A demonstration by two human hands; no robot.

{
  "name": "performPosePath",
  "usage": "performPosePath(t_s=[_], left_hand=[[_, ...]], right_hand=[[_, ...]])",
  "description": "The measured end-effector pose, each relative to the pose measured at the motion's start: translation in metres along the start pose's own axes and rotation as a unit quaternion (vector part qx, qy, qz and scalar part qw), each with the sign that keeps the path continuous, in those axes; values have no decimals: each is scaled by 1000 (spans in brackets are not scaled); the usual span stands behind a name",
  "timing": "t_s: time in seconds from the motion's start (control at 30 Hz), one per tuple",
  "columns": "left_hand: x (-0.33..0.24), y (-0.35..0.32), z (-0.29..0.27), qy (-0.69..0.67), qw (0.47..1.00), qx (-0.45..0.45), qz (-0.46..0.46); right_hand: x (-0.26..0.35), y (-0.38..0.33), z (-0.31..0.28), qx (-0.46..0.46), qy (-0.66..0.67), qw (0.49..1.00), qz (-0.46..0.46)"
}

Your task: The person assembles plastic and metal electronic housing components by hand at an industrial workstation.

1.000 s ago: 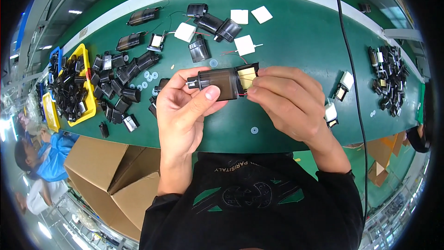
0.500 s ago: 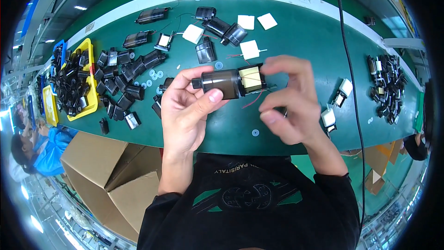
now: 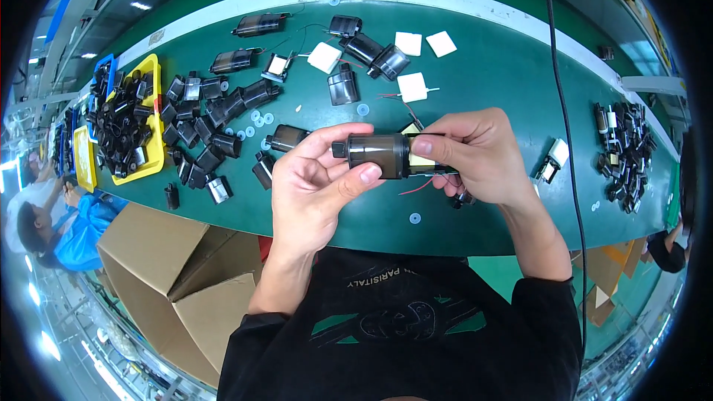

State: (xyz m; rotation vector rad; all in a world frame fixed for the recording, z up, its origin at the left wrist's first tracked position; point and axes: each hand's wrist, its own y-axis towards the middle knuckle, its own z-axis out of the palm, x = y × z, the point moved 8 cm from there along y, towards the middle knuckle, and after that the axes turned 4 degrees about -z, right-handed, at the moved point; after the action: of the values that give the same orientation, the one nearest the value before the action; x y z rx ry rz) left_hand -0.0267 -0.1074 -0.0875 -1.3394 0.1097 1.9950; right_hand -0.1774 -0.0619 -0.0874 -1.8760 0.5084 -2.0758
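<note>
Both of my hands hold one part above the green table (image 3: 475,230). My left hand (image 3: 316,182) is closed around a smoky, see-through plastic housing (image 3: 379,157) with a small spout at its left end. At the housing's open right end, my right hand (image 3: 483,160) pinches a black frame with a cream pad (image 3: 420,162), thumb on the near face. The frame sits partly inside the housing, and my fingers cover much of it. A thin red wire (image 3: 417,188) hangs below. Something small and dark (image 3: 463,199) shows under my right fingers; I cannot tell whether they hold it.
Loose dark housings (image 3: 215,122) crowd the left, beside a yellow bin (image 3: 158,145) full of black parts. White pads (image 3: 413,87) and housings lie at the back. Another pile of parts (image 3: 624,156) is far right. A black cable (image 3: 568,141) hangs down. Cardboard boxes (image 3: 148,252) stand below left.
My right hand has come in from the right, closing from spread fingers to a pinch on the frame. More of the pad is covered now. The held part sits slightly lower and farther right.
</note>
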Motion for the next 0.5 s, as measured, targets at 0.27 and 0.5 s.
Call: performPosePath(t_s=[0.27, 0.5], left_hand=[[3, -1, -3, 42, 998, -17, -37], [-49, -3, 10, 177, 953, 149, 196]], right_hand=[[-5, 2, 4, -29, -26, 998, -52], [49, -11, 10, -36, -264, 877, -399]])
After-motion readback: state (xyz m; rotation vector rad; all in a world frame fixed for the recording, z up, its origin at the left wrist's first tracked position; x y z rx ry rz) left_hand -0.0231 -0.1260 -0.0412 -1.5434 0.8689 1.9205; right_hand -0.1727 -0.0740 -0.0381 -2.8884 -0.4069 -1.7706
